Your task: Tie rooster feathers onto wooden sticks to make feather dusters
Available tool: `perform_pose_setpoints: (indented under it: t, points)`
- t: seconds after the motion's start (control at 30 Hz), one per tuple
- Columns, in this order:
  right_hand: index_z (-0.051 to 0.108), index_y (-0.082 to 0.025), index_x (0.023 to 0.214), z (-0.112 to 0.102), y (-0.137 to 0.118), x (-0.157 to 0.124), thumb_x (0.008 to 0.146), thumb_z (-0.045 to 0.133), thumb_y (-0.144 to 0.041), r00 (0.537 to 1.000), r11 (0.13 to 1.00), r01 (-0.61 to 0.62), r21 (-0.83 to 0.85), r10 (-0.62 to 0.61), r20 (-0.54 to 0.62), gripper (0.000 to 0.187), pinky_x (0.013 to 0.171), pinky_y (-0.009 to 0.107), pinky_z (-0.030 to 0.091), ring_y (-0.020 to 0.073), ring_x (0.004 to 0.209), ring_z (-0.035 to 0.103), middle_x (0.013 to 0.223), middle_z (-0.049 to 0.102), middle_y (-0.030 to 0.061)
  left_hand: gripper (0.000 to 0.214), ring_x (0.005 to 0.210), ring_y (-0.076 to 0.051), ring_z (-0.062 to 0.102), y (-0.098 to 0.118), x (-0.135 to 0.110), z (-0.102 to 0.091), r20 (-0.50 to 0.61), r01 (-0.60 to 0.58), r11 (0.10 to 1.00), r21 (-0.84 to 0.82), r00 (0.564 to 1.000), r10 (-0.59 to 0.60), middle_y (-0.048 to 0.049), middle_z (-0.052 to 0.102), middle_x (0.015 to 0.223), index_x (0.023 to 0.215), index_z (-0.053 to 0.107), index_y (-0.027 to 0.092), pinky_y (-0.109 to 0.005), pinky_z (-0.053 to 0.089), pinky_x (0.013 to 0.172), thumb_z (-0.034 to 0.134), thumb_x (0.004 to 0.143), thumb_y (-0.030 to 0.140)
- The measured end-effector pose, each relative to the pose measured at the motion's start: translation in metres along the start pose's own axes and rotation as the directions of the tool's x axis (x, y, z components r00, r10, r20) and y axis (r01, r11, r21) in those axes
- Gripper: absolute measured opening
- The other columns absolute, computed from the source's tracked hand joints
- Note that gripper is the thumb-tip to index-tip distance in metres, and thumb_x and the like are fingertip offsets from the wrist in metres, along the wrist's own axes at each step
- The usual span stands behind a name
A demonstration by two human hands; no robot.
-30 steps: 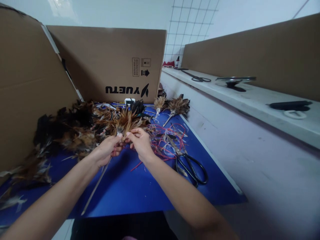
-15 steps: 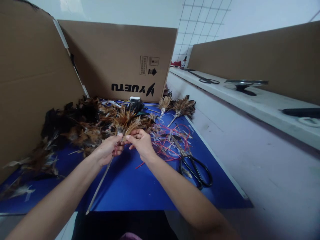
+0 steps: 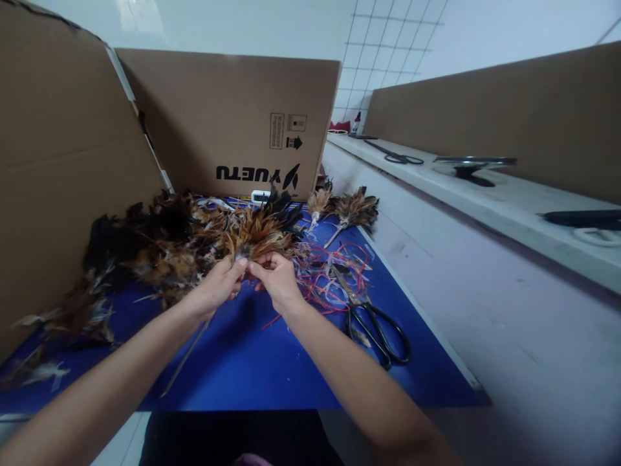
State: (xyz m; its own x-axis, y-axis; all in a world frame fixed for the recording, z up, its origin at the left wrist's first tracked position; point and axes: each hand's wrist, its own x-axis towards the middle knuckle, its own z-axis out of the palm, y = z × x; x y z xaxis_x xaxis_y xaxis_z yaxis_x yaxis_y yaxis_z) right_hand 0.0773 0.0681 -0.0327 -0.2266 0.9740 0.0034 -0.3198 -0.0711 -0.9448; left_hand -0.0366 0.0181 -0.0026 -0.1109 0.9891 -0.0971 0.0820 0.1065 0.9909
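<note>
My left hand (image 3: 217,286) and my right hand (image 3: 277,278) meet over a blue mat (image 3: 272,362). Both pinch the base of a brown feather bundle (image 3: 257,234) mounted on a thin stick (image 3: 187,355) that runs down toward me under my left wrist. The feathers fan up and away from my fingers. A red string shows by my left fingers. A big heap of loose brown and black feathers (image 3: 140,246) lies just left of my hands.
Black scissors (image 3: 376,320) lie right of my hands among red and white string scraps (image 3: 334,275). Two finished feather bundles (image 3: 349,210) rest near a YUETU cardboard box (image 3: 228,123). Cardboard walls stand left and right. A white ledge (image 3: 485,188) holds tools.
The feather bundle has turned and risen slightly between my fingers; my hands stay together at its base. The view shifted a little.
</note>
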Motion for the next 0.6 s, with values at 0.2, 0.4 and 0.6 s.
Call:
perform_pose_setpoints:
  t: [0.2, 0.4, 0.6]
  points:
    - [0.056, -0.016, 0.062, -0.006, -0.009, 0.000, 0.062, 0.076, -0.047, 0.992, 0.987, -0.097, -0.124, 0.105, 0.062, 0.037, 0.042, 0.018, 0.036, 0.0074, 0.050, 0.050, 0.053, 0.055, -0.0043, 0.035, 0.043, -0.005, 0.029, 0.011, -0.005, 0.004, -0.073, -0.097, 0.990, 0.106, 0.992, 0.106, 0.0084, 0.035, 0.058, 0.082, 0.044, 0.019, -0.018, 0.022, 0.040, 0.060, 0.079, 0.050]
    - [0.068, -0.017, 0.079, -0.009, -0.010, -0.001, 0.061, 0.075, -0.053, 0.945, 0.992, -0.115, 0.056, 0.092, 0.314, 0.041, 0.061, 0.020, 0.047, 0.0118, 0.074, 0.064, 0.073, 0.069, 0.0004, 0.030, 0.044, -0.007, 0.033, 0.013, -0.008, 0.010, -0.142, -0.118, 0.986, 0.121, 0.981, 0.135, 0.0078, 0.039, 0.056, 0.087, 0.049, 0.019, -0.020, 0.024, 0.042, 0.066, 0.076, 0.042]
    - [0.070, -0.017, 0.080, -0.010, -0.003, 0.005, 0.050, 0.085, -0.043, 0.972, 0.976, -0.096, 0.194, 0.050, 0.229, 0.043, 0.078, 0.030, 0.051, 0.0154, 0.079, 0.066, 0.079, 0.072, 0.0016, 0.030, 0.044, -0.006, 0.035, 0.013, -0.008, 0.013, -0.130, -0.119, 0.982, 0.147, 0.982, 0.138, 0.0060, 0.045, 0.061, 0.084, 0.047, 0.018, -0.019, 0.026, 0.041, 0.063, 0.078, 0.044]
